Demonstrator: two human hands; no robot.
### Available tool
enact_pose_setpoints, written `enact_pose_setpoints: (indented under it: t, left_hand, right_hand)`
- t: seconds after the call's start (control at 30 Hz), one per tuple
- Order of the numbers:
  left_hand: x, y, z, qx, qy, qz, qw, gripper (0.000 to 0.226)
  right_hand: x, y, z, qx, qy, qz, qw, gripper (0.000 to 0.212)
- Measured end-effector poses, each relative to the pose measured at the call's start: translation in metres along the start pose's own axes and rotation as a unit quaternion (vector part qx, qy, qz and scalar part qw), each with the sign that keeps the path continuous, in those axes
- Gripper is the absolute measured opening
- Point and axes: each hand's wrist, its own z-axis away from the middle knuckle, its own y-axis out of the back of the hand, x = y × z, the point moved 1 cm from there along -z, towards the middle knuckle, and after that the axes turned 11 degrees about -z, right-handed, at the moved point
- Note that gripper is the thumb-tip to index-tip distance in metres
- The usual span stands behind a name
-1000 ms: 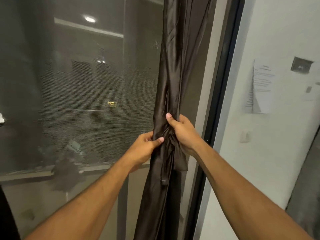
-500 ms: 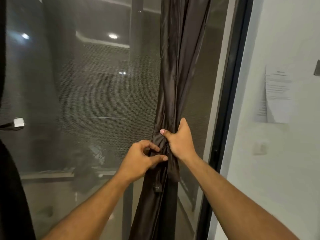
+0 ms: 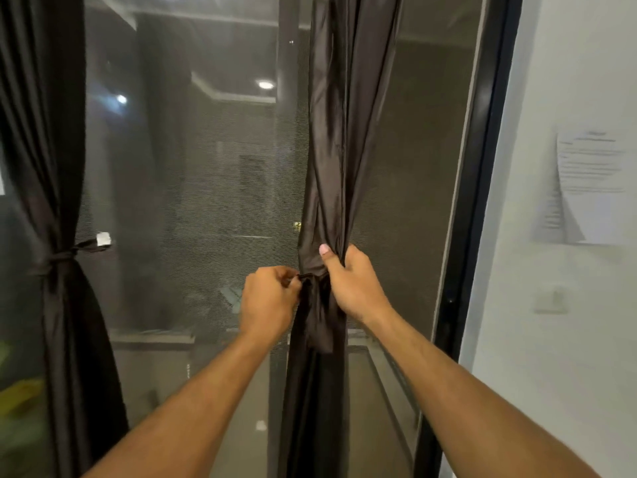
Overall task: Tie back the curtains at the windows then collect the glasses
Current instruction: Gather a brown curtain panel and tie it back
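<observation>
A dark brown satin curtain [image 3: 339, 139] hangs gathered into a narrow bundle in front of the window, right of centre. My right hand [image 3: 353, 282] grips the bundle at its waist, thumb up against the cloth. My left hand [image 3: 270, 300] pinches the end of a dark tie strip [image 3: 310, 278] that wraps the bundle at the same height. A loose tail of the strip hangs below the hands. At the far left a second dark curtain [image 3: 51, 188] hangs with a knotted tie [image 3: 60, 257] round its middle. No glasses are in view.
The window [image 3: 213, 201] has a fine mesh screen and reflects ceiling lights. A black window frame [image 3: 479, 188] stands right of the curtain. Beyond it is a white wall [image 3: 551, 357] with a taped paper notice [image 3: 582, 188] and a small wall plate [image 3: 551, 300].
The view has swung left, bringing the tied left curtain into sight. My left hand has closed on the tie end and drawn it left; my right hand keeps gripping the bundle.
</observation>
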Motion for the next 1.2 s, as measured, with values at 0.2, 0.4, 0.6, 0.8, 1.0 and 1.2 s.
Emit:
enact_pose_setpoints:
  t: [0.2, 0.4, 0.6, 0.8, 1.0, 1.2]
  left_hand:
    - [-0.002, -0.006, 0.008, -0.109, 0.048, 0.222, 0.968, 0.034]
    - [0.019, 0.002, 0.015, -0.281, 0.123, 0.459, 0.834, 0.019]
    - [0.036, -0.006, 0.014, -0.236, 0.046, 0.296, 0.924, 0.025]
    - [0.027, -0.012, 0.006, -0.219, 0.053, 0.249, 0.942, 0.014]
    - [0.023, -0.017, -0.006, -0.180, -0.037, 0.114, 0.976, 0.028]
    - [0.020, -0.009, -0.004, -0.067, -0.037, 0.011, 0.997, 0.028]
  right_hand:
    - [-0.009, 0.018, -0.002, -0.071, -0.045, -0.023, 0.996, 0.040]
    - [-0.023, 0.025, -0.011, -0.088, -0.055, -0.056, 0.993, 0.027]
    - [-0.039, 0.030, -0.015, -0.126, -0.091, -0.025, 0.988, 0.016]
    - [-0.019, 0.048, -0.008, -0.119, -0.140, 0.076, 0.980, 0.072]
    - [0.002, 0.038, -0.008, -0.077, -0.118, 0.116, 0.983, 0.056]
    - [0.006, 0.019, 0.000, 0.025, -0.124, 0.035, 0.991, 0.045]
